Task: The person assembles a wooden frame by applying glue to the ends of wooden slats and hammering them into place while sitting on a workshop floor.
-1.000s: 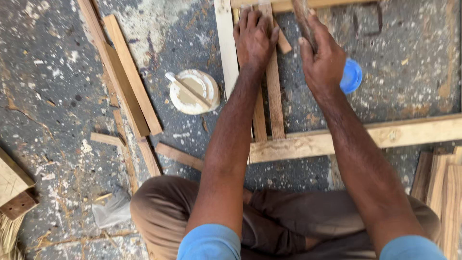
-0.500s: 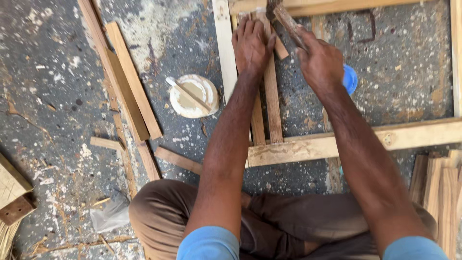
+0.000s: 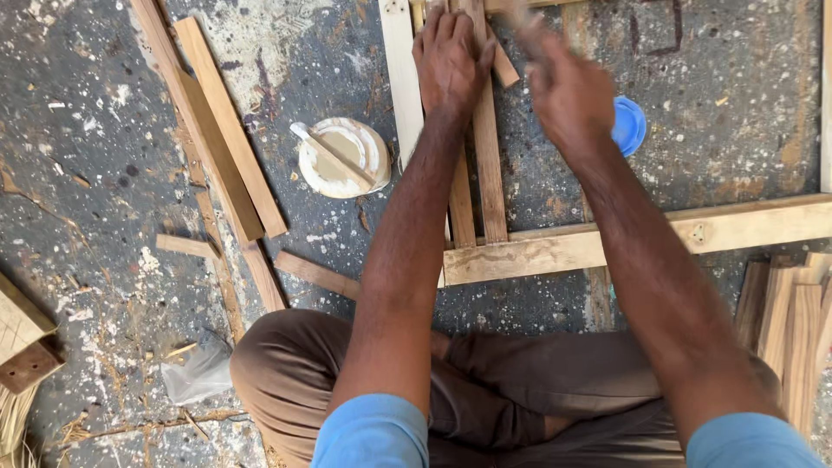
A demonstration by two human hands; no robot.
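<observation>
- Hands at work on a wooden frame (image 3: 555,250) lying flat on a paint-spattered grey floor (image 3: 95,139), seen from above; I am looking down past my own crossed legs in brown trousers (image 3: 520,390).
- My left hand (image 3: 449,61) lies palm down, fingers spread, pressing on upright slats (image 3: 487,156) at the far middle of the scene. It is open and flat, not gripping.
- My right hand (image 3: 568,91) is just right of it, blurred. It is curled closed around something that reaches toward the far edge, but I cannot tell what it is.
- The slats run from far to near and meet the frame's near crosspiece, a pale bar stretching off to the right.
- A blue lid (image 3: 631,126) sits on the floor just beside the right hand, partly hidden by it.
- Left of the left forearm stands a round white tub (image 3: 342,156) of pale paste with a stick laid across it.
- Further left, long loose wooden strips (image 3: 217,130) lie at a slant.
- More wooden strips are stacked at the near right (image 3: 789,321).
</observation>
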